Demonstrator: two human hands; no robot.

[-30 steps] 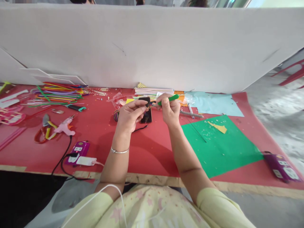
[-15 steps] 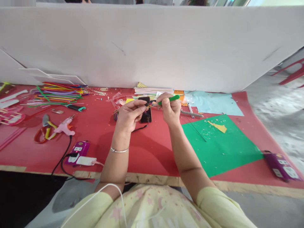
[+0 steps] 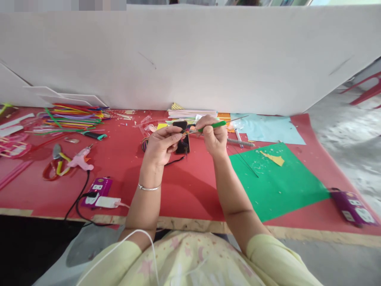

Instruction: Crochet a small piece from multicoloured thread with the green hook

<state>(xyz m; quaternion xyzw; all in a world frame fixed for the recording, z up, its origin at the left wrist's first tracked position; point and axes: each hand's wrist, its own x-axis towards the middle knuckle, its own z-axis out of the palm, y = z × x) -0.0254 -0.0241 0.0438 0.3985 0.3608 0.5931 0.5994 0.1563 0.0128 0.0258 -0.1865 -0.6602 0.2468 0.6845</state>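
My left hand (image 3: 162,145) is closed in a pinch on a small piece with dark and yellowish colours, too small to name. A slim green-handled tool (image 3: 218,124) with a thin metal shaft is in my right hand (image 3: 214,137), its shaft pointing left toward the pinched piece. The fingertips of both hands are close together, a little apart. A thin stick (image 3: 239,118) juts out to the right behind my right hand. Under the hands lies a dark phone (image 3: 183,147), partly covered by the fingers. Part of a multicoloured coil (image 3: 144,144) shows beside my left hand.
Left on the red table (image 3: 190,186) are colourful pipe cleaners (image 3: 74,117), pliers (image 3: 56,163), a pink glue gun (image 3: 79,159) and a purple power strip (image 3: 97,190). A green sheet (image 3: 279,186) and another power strip (image 3: 353,206) lie right. A white board (image 3: 190,59) stands behind.
The green-handled tool and the thin stick have tilted and shifted very slightly right. Both hands stay nearly in place, still holding their things.
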